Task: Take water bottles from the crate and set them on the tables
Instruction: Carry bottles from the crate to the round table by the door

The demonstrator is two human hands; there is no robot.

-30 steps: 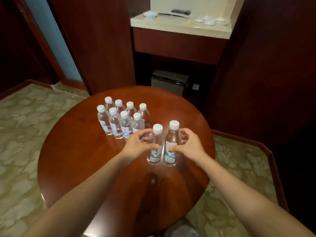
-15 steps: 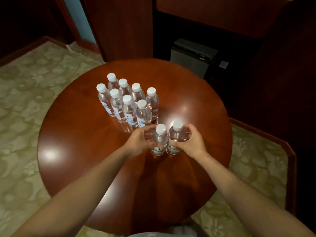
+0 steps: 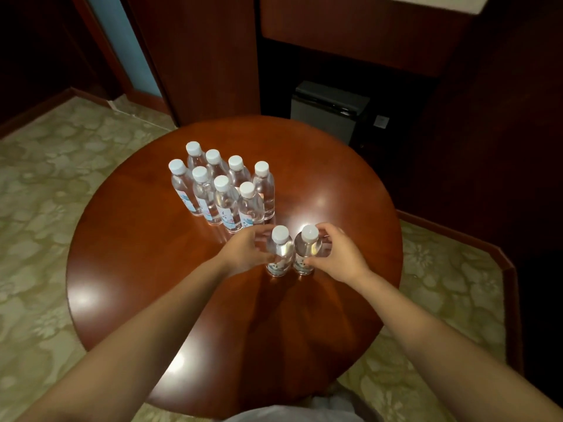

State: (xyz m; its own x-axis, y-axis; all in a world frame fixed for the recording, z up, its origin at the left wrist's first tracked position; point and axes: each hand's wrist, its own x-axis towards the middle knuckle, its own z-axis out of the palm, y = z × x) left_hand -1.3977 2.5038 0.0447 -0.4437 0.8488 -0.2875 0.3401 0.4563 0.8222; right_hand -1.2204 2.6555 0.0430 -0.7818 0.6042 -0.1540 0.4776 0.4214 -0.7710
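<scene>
Gripping one upright bottle each, left hand [image 3: 246, 251] and right hand [image 3: 341, 257] hold the left bottle [image 3: 279, 254] and right bottle [image 3: 307, 251] side by side on the counter [image 3: 137, 269], eight bottles [image 3: 222, 187] clustered at eleven o'clock.

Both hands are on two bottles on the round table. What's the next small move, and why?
Probably let go of both. The left hand grips the left bottle, the right hand the right bottle, and both seem to stand upright on the table, side by side, near the eight bottles.

Steeper downward view than a second ago, the two held bottles [image 3: 281, 252] now closer to cap-on
</scene>
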